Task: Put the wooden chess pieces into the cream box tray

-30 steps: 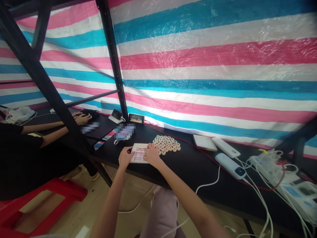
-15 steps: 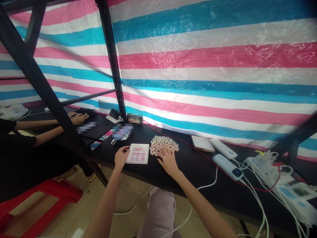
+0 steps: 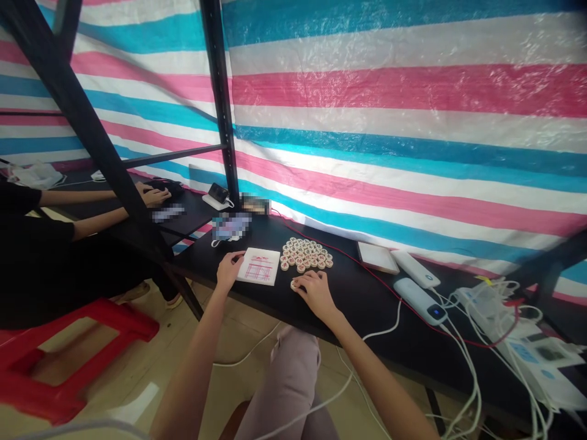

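Observation:
A small white board with red grid lines (image 3: 258,266) lies on the black table (image 3: 367,305). My left hand (image 3: 228,269) rests at its left edge, fingers curled against it. A cluster of several round wooden chess pieces (image 3: 306,253) sits just right of the board. My right hand (image 3: 312,288) lies in front of the cluster, fingers bent over one round piece (image 3: 294,284) pulled out toward the table's near edge.
A white tray (image 3: 376,256), two white power banks (image 3: 416,284), a power strip and tangled cables (image 3: 495,305) fill the right side. Phones stand by a black post (image 3: 224,122). Another person's arms (image 3: 92,211) work at the left table. A red stool (image 3: 68,360) stands below.
My right hand left the board, reached into the piece cluster, then drew back toward the near edge with one piece under its fingers. The view tilted slightly down.

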A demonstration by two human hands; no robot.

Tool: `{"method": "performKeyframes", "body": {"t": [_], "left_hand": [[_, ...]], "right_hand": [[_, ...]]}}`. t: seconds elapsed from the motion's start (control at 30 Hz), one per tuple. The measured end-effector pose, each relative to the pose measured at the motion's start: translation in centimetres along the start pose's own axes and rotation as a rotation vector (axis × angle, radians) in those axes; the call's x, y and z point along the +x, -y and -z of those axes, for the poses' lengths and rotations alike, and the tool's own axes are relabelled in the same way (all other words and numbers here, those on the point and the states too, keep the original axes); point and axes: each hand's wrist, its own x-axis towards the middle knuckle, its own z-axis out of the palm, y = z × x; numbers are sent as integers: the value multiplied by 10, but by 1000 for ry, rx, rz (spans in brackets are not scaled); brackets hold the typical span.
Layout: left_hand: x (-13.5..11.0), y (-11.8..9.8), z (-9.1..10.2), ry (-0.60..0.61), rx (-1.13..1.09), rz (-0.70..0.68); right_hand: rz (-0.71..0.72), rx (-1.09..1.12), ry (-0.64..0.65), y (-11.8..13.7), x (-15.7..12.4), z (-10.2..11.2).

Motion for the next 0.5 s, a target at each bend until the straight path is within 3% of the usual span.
{"method": "performKeyframes", "body": {"t": [0.1,0.23,0.37,0.5], "left_hand": [[0,2,0,-1,10,-19],[-1,2,1,24,11,-20],[-3,-1,2,28,30,23],[-4,-4,2,34,57,43]], "right_hand": [[-39,36,-43,4,12,0],[-58,101,-105,22,56,-10],[-78,146,59,47,111,-39],[-88,119,156,61,141,-69]]}}
